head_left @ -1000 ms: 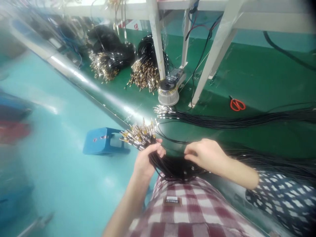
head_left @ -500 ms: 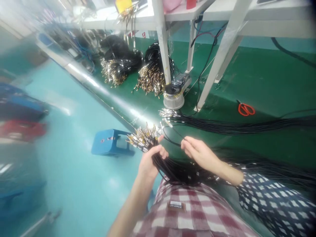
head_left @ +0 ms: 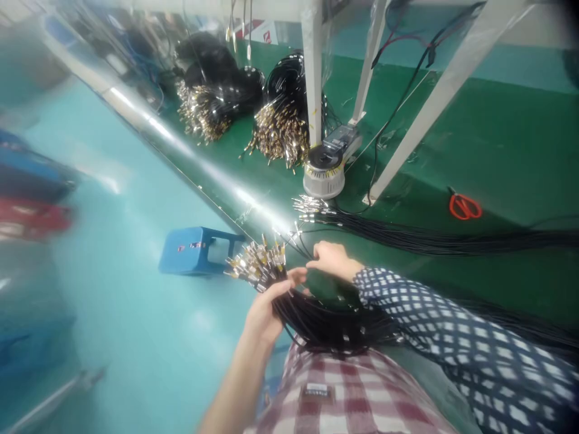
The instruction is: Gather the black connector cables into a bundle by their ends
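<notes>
My left hand (head_left: pixel 270 304) is wrapped round a thick bundle of black cables (head_left: pixel 312 319) just below its ends. Gold and silver connectors (head_left: pixel 257 262) fan out above that hand, and the cables droop across my lap to the right. Close beside it, my right hand (head_left: pixel 332 260) is closed, fingertips pinched at a few loose black cables (head_left: pixel 304 246) whose connector ends point up and left. Exactly how many it grips is hidden. Just beyond lies another cable bundle (head_left: pixel 407 236) on the green surface, its silver ends (head_left: pixel 312 206) facing left.
Two coiled cable heaps (head_left: pixel 283 135) (head_left: pixel 205 111) lie at the back. A round grey device (head_left: pixel 323 175) stands by a white table leg (head_left: pixel 314 78). Red-handled scissors (head_left: pixel 465 207) lie at right. A blue stool (head_left: pixel 183 250) stands on the floor at left.
My right hand has moved left, closer to my left hand, bringing its patterned sleeve further in. My left hand keeps hold of the bundle. The view has tilted slightly downward.
</notes>
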Demonstrator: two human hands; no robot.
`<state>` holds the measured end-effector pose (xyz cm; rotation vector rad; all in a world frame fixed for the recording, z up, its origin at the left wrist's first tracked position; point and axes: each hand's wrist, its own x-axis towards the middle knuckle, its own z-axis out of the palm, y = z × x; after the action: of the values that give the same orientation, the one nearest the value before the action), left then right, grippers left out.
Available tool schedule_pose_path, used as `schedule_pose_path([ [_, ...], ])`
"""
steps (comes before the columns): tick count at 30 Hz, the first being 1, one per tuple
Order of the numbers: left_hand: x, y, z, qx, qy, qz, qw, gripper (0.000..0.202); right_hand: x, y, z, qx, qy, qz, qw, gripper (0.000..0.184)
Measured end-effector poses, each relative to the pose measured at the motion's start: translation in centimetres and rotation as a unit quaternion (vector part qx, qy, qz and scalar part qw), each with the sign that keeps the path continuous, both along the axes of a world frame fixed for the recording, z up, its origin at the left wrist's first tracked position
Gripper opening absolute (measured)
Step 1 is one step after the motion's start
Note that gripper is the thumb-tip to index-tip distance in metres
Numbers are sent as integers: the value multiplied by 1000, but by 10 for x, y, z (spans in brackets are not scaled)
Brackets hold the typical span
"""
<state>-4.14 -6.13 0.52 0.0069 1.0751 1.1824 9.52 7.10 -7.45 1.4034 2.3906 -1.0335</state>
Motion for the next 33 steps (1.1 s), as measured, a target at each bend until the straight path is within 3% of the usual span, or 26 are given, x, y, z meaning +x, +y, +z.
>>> schedule_pose_path([
  [3,0,-1,-1,15,-11,-2,1000,13,-14,-6,-26,-7,1,1,1000,21],
  [6,1,2,-2,28,-12,0,1000,18,-11,-7,-28,-17,24,-18,999,11],
  [12,7,10,-2,24,13,23,999,12,40,-12,18,-81,154,-54,983,17],
  [17,12,13,2,23,40,48,998,23,104,-50,60,-229,285,-82,927,20],
  [19,13,15,4,32,38,36,998,19,123,-64,71,-244,269,-69,929,20],
  [25,17,18,9,52,25,-6,998,9,143,-76,84,-159,192,38,968,17],
  [33,19,13,13,38,35,-5,999,18,142,-58,93,-137,136,106,975,16],
])
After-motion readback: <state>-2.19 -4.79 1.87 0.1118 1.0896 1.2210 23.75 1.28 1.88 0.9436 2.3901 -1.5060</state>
